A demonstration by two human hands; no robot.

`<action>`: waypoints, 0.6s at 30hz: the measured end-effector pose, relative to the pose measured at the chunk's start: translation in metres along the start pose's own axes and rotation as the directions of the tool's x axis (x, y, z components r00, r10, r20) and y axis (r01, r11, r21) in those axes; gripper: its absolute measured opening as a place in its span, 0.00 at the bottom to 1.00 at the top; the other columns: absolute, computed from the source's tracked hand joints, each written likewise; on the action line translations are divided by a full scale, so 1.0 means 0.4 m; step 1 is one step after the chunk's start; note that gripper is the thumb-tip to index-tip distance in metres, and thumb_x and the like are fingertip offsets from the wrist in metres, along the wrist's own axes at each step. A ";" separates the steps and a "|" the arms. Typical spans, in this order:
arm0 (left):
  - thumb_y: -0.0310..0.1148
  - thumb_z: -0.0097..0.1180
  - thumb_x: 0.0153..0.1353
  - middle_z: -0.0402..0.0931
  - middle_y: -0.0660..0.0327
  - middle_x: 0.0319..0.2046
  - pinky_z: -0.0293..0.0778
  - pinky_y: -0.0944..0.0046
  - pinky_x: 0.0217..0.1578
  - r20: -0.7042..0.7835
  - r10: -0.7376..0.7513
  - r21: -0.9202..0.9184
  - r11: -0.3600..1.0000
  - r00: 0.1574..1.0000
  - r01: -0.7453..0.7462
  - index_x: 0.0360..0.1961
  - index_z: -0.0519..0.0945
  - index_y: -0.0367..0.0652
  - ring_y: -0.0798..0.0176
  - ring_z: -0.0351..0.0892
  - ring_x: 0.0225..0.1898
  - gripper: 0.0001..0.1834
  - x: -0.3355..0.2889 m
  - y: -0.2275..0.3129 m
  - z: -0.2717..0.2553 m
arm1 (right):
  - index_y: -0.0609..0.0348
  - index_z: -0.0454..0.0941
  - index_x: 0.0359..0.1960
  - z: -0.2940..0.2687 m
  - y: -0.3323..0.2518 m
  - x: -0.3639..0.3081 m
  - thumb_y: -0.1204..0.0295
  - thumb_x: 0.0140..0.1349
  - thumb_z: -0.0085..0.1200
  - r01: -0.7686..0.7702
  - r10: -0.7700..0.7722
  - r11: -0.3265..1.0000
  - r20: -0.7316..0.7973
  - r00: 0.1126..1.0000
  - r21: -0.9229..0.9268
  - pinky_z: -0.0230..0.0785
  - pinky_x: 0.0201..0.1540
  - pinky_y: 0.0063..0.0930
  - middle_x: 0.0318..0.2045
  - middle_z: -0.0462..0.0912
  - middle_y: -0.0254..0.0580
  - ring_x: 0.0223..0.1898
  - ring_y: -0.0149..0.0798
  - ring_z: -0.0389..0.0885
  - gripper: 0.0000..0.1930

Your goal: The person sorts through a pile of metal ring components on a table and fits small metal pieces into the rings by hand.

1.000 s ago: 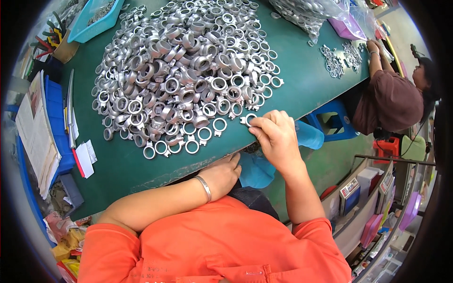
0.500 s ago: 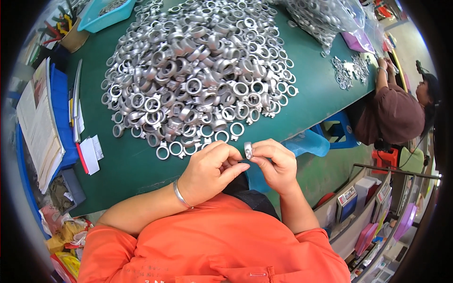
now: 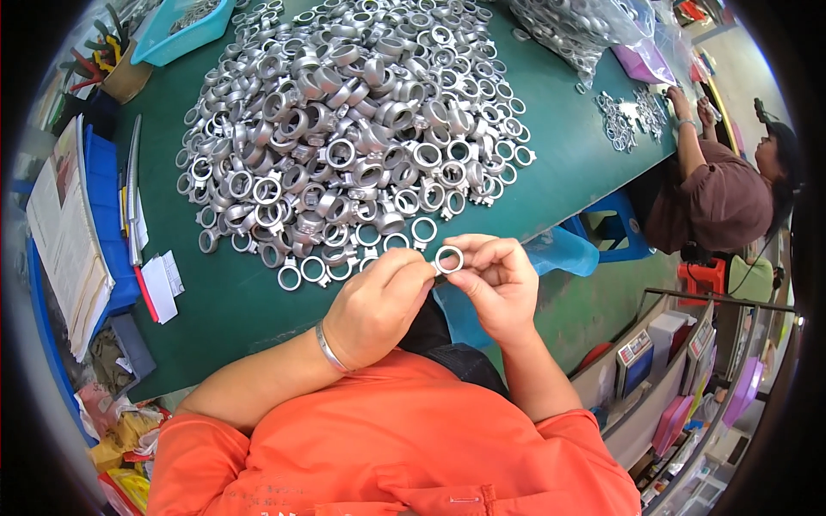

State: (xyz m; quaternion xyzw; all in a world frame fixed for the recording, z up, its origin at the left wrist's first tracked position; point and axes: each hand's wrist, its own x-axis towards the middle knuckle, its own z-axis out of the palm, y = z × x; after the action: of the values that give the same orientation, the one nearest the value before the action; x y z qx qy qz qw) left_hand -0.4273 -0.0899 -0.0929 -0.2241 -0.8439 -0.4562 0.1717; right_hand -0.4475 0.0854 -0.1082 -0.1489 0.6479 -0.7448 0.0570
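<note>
A green surface carries a large heap of grey metal rings, with a light-blue tray and a clear bag of parts at its far side. To the right, a co-worker in brown sits by smaller rings; a blue stool stands nearby. At the near edge, the left hand and right hand both pinch one ring between fingertips. Half a second ago the right held it edge-on, the left just short; now its round opening faces the viewer.
</note>
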 end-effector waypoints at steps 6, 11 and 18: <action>0.26 0.52 0.50 0.74 0.57 0.32 0.73 0.64 0.33 0.568 0.226 -0.066 0.971 0.791 -0.230 0.34 0.74 0.38 0.56 0.76 0.32 0.08 -0.035 0.015 0.040 | 0.63 0.64 0.38 -0.026 0.008 -0.001 0.91 0.53 0.51 -0.029 0.049 0.968 -0.078 0.996 0.249 0.74 0.45 0.29 0.46 0.73 0.57 0.42 0.37 0.79 0.14; 0.41 0.50 0.58 0.59 0.46 0.58 0.52 0.49 0.61 0.822 -0.185 0.259 0.964 0.539 -0.065 0.48 0.74 0.37 0.44 0.51 0.63 0.22 -0.116 -0.051 0.180 | 0.65 0.68 0.40 -0.058 -0.009 -0.027 0.90 0.52 0.52 0.021 -0.004 0.979 -0.083 0.997 0.205 0.74 0.45 0.27 0.45 0.74 0.52 0.42 0.36 0.78 0.14; 0.47 0.51 0.58 0.60 0.43 0.57 0.51 0.48 0.61 0.839 -0.290 0.320 0.947 0.461 0.015 0.50 0.74 0.39 0.42 0.51 0.63 0.25 -0.117 -0.052 0.170 | 0.67 0.73 0.32 -0.157 -0.049 -0.091 0.88 0.49 0.56 -0.184 0.204 0.900 0.009 0.979 -0.396 0.74 0.42 0.26 0.42 0.76 0.47 0.39 0.34 0.79 0.09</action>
State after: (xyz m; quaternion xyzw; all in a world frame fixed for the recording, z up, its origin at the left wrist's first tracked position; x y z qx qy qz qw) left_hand -0.4051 -0.0528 -0.1660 -0.3229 -0.8818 -0.1724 -0.2976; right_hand -0.4294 0.1579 -0.1018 -0.1108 0.7941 -0.5862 0.1164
